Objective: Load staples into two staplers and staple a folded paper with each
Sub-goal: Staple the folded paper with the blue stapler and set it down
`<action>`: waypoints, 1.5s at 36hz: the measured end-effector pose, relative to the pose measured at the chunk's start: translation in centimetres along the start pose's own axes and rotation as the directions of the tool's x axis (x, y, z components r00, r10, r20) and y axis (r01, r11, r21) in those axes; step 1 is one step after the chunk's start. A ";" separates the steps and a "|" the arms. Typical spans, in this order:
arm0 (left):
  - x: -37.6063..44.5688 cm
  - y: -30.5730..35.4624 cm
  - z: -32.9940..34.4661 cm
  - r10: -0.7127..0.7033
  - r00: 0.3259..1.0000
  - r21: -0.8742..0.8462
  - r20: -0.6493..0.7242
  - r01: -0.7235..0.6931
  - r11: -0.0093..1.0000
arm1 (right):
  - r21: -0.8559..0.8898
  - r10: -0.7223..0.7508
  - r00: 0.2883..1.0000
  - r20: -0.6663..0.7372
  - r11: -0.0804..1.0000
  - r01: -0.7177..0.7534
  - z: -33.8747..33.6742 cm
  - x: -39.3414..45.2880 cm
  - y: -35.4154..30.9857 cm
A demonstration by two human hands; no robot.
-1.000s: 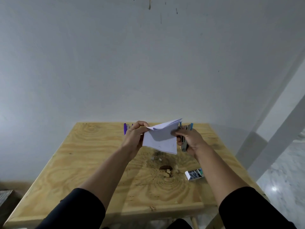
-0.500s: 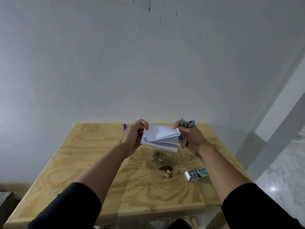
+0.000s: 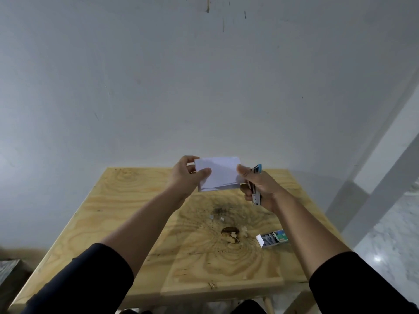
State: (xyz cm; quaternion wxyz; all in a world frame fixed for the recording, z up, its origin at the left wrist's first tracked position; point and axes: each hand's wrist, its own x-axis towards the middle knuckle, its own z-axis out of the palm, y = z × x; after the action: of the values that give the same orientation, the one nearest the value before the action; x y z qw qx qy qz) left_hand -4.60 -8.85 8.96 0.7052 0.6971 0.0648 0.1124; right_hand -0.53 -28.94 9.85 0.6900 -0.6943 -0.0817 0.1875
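A folded white paper [image 3: 221, 174] is held up above the far part of the wooden table [image 3: 127, 220], its flat face toward me. My left hand [image 3: 187, 177] pinches its left edge, thumb in front. My right hand [image 3: 258, 186] grips a small blue and metal stapler [image 3: 255, 196] in the palm while its thumb presses the paper's right edge. An open box of staples [image 3: 272, 239] lies on the table under my right forearm. The purple stapler seen earlier is hidden behind my left hand and the paper.
A dark burnt patch with small chips [image 3: 230, 233] marks the table's middle. A grey wall stands right behind the table. A white slanted beam [image 3: 385, 177] and a marble floor [image 3: 390, 241] lie to the right.
The paper went from loosely splayed to a flat closed fold held upright. Both hands rose slightly, and my right thumb moved onto the paper's right edge.
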 end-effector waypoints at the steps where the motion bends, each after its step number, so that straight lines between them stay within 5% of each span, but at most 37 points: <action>1: 0.0 0.0 0.1 0.014 1.000 0.000 -0.010 -0.014 1.000 | -0.057 -0.007 0.999 -0.035 0.998 0.005 0.2 0.1 0.0; 5: 0.1 -0.2 0.1 0.017 1.000 0.002 0.015 -0.017 1.000 | -0.139 -0.076 0.978 -0.195 0.989 0.049 0.2 0.8 -0.1; 9: -0.1 -0.1 0.0 -0.109 0.993 -0.005 0.055 0.109 0.994 | -0.067 -0.092 0.977 -0.194 0.994 0.080 0.0 0.9 -0.2; 15: 0.0 0.5 -0.2 0.019 0.998 0.125 -0.059 -0.012 0.992 | -0.256 -0.084 0.996 -0.041 0.964 0.071 0.3 0.1 -0.7; 24: -0.5 0.3 0.5 0.136 0.990 0.295 -0.029 -0.122 0.948 | -0.219 -0.203 0.964 -0.169 0.962 0.164 0.8 0.2 -0.8; 31: -0.8 -0.1 1.3 -0.086 0.996 0.207 -0.010 0.086 0.974 | -0.208 -0.231 0.945 -0.233 0.961 0.184 0.4 0.3 -0.5; 39: -0.2 0.4 2.1 -0.111 0.991 0.229 -0.070 0.124 0.966 | -0.202 -0.257 0.944 -0.205 0.955 0.216 0.9 0.4 0.0; 48: -0.5 -0.8 -0.1 -0.194 0.981 0.235 0.011 0.186 0.954 | -0.067 -0.082 0.937 -0.338 0.996 0.063 -0.1 0.5 0.6; 54: 0.0 -0.4 -1.3 -0.141 0.965 0.000 -0.220 0.144 0.990 | 0.228 0.234 0.970 0.062 0.943 -0.242 0.4 -0.3 1.1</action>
State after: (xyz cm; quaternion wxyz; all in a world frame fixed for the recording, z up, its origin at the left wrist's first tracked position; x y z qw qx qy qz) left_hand -4.93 -7.59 8.53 0.6944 0.6795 0.1931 0.1371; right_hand -1.09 -28.68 8.83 0.7379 -0.6095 0.0135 0.2896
